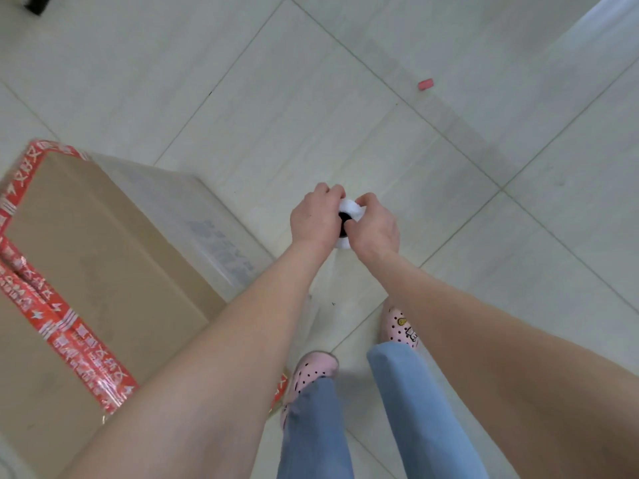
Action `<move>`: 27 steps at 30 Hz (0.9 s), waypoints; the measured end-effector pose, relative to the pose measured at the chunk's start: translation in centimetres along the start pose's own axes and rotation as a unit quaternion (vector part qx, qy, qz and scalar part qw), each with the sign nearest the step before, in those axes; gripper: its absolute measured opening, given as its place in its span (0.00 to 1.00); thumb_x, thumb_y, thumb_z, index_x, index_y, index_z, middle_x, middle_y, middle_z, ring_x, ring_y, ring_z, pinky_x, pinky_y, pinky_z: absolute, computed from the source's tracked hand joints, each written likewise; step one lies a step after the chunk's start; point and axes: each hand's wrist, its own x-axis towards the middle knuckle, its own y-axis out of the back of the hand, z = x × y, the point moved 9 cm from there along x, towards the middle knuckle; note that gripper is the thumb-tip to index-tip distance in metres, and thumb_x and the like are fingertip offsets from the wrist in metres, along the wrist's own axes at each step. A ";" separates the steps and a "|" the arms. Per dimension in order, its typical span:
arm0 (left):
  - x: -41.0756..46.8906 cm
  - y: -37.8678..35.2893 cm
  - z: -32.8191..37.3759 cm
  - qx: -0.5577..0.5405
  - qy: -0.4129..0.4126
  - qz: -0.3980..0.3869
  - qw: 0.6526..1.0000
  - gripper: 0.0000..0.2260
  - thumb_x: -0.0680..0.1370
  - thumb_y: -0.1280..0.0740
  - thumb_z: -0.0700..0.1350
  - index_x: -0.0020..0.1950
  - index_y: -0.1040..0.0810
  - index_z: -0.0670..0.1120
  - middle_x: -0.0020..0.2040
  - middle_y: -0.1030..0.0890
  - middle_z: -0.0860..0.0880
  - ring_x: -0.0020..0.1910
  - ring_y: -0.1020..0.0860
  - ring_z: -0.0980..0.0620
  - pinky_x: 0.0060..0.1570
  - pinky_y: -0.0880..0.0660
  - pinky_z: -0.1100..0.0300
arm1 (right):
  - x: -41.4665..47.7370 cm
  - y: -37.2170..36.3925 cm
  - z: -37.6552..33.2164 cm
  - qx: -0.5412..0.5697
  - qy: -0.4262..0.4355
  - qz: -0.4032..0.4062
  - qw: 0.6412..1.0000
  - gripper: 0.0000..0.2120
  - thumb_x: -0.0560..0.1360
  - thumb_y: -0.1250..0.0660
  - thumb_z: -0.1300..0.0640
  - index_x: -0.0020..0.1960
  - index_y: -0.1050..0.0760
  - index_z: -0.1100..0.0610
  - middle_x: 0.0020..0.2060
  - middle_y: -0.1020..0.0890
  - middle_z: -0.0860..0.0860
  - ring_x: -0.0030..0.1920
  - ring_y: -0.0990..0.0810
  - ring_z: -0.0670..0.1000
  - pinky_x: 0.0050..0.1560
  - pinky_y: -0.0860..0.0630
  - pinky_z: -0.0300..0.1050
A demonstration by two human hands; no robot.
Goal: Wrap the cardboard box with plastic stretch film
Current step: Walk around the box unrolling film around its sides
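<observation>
The roll of stretch film (352, 206) is held upright between 2 hands, with only its white end and dark core showing. The left hand (313, 217) curls round its left side and the right hand (377, 228) round its right, both gripping it tight. The cardboard box (103, 243) stands on the floor (311, 98) to the left of the left hand, near it but apart. Red printed tape (52, 316) edges its top, and cloudy film (207, 219) covers the side facing the roll. Beyond the hands and to their right lie bare floor tiles, where 1 small pink object (426, 84) lies well apart. Below the hands are 2 pink clogs (316, 369) and blue jeans (415, 392), just beside the box's near corner.
</observation>
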 end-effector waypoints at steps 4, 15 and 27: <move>0.8 0.2 1.1 0.054 -0.038 -0.014 0.998 0.09 0.74 0.38 0.40 0.54 0.26 0.45 0.51 0.26 0.45 0.44 0.25 0.43 0.36 0.35 0.55 | 0.4 0.0 -0.4 -0.010 0.007 -0.019 1.000 0.08 0.73 0.40 0.60 0.52 0.32 0.52 0.48 0.22 0.54 0.46 0.24 0.56 0.41 0.29 0.46; 2.3 1.1 -1.5 -0.035 0.032 -0.011 0.999 0.08 0.73 0.38 0.38 0.51 0.26 0.44 0.49 0.26 0.45 0.44 0.25 0.44 0.36 0.34 0.55 | 1.9 -0.1 -2.5 -0.066 0.016 -0.008 0.998 0.14 0.73 0.38 0.58 0.58 0.29 0.49 0.50 0.22 0.52 0.44 0.25 0.53 0.40 0.32 0.45; 3.1 2.8 -13.3 -0.301 0.353 -0.006 0.886 0.13 0.69 0.32 0.49 0.49 0.26 0.44 0.45 0.19 0.47 0.42 0.21 0.46 0.38 0.27 0.58 | 4.7 -4.6 -9.7 0.006 0.008 -0.060 0.998 0.22 0.72 0.33 0.49 0.64 0.32 0.53 0.50 0.21 0.52 0.46 0.23 0.53 0.42 0.28 0.45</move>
